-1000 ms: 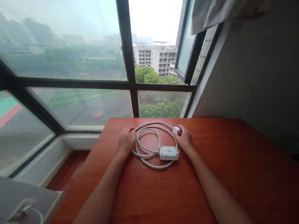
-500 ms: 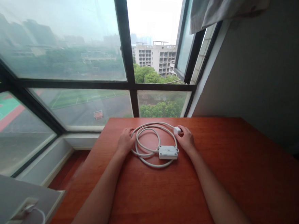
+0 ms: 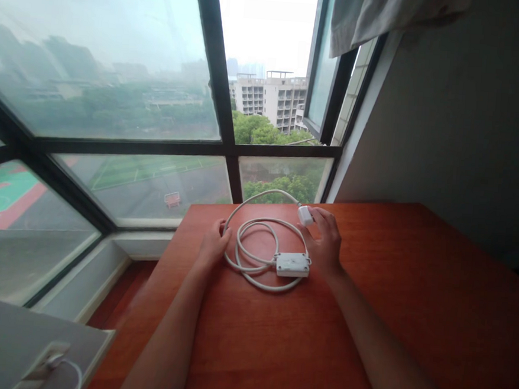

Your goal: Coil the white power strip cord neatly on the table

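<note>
A white cable (image 3: 246, 270) lies in loose loops on the reddish-brown wooden table (image 3: 249, 336). Joined to it is a flat white box (image 3: 292, 264) with dark screws at its corners, resting at the right of the coil. My right hand (image 3: 325, 240) pinches the white plug (image 3: 305, 215) at the cable's end and holds it raised over the table. From that plug the cable arcs up and across to my left hand (image 3: 215, 242), whose fingers are closed on it at the coil's left side.
Window panes with dark frames (image 3: 133, 149) rise behind and left of the table; one sash (image 3: 326, 98) stands open. A grey curtain (image 3: 369, 18) hangs at upper right beside the dark wall (image 3: 460, 125). At lower left a wall socket (image 3: 45, 366) holds a white plug.
My right hand has lifted the plug and tilted it, raising the outer cable loop off the coil. My left hand has shifted slightly left with the cable. The box has stayed put.
</note>
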Demonstrator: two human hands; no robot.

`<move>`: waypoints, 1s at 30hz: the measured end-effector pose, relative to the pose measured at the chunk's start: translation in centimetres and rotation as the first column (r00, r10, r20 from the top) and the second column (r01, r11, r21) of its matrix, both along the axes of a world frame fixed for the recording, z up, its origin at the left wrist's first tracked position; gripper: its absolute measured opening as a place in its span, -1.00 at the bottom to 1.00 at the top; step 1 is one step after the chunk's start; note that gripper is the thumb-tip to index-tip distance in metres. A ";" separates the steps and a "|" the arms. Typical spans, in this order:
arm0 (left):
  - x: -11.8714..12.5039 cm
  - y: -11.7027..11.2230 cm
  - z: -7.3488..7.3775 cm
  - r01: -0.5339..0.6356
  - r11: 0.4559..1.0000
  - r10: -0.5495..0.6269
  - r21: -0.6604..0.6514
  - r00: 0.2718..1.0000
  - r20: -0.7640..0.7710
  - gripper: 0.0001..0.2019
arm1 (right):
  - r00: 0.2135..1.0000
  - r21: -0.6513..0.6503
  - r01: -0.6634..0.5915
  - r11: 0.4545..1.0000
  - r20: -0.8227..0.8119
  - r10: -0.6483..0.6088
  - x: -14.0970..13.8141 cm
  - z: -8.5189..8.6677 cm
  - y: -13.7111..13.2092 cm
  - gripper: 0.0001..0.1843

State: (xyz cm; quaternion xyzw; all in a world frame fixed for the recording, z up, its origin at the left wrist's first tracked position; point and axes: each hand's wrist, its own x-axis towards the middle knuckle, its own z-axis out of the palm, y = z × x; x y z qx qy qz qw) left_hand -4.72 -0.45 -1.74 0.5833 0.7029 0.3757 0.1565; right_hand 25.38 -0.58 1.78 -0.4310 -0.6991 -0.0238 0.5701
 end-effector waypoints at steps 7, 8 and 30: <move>0.1 -0.4 1.2 0.055 0.998 -0.062 0.030 0.952 0.299 -0.59 | 0.990 -0.097 -0.073 0.993 -0.128 0.060 -1.8 0.7 -1.4 -0.62; 0.1 -0.4 1.3 0.058 0.998 -0.063 0.026 0.946 0.318 -0.59 | 0.988 -0.119 -0.087 0.989 -0.140 0.070 -1.8 0.5 -1.1 -0.62; 1.7 -0.4 0.8 0.046 0.998 -0.058 -0.048 0.952 -0.300 -0.62 | 0.999 -0.478 0.043 0.877 0.047 -0.024 2.5 -6.3 4.8 -0.55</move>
